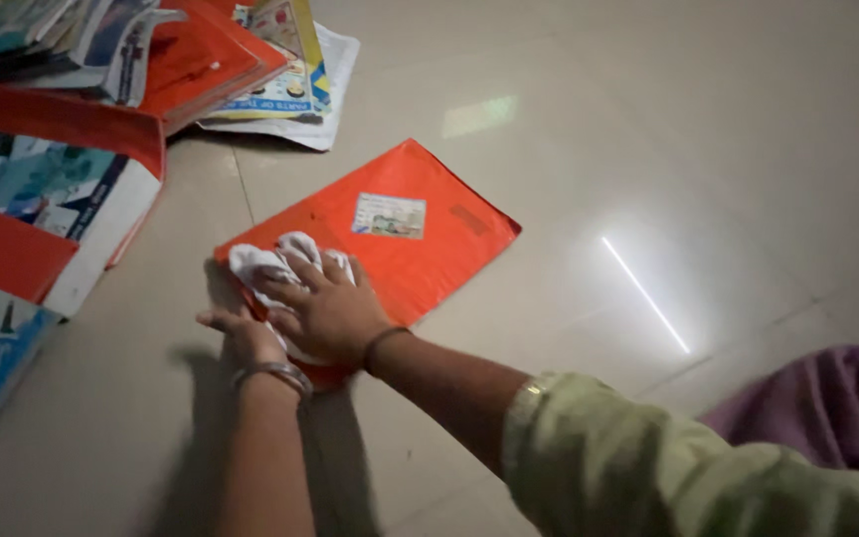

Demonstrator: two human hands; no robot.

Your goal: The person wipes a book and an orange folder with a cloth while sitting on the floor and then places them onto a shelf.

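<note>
— What do we have under our hands?

— An orange-covered book (pixel 390 234) lying flat on the pale tiled floor (pixel 648 149), turned at an angle, with a small pictured label (pixel 390 215) on its cover.

— And our hands?

— Our right hand (pixel 325 308) presses a crumpled white cloth (pixel 275 261) onto the book's near corner, fingers spread over it. Our left hand (pixel 243 336) rests flat beside it at the book's edge, fingers mostly hidden. More books (pixel 42 189) lie stacked to the left.
</note>
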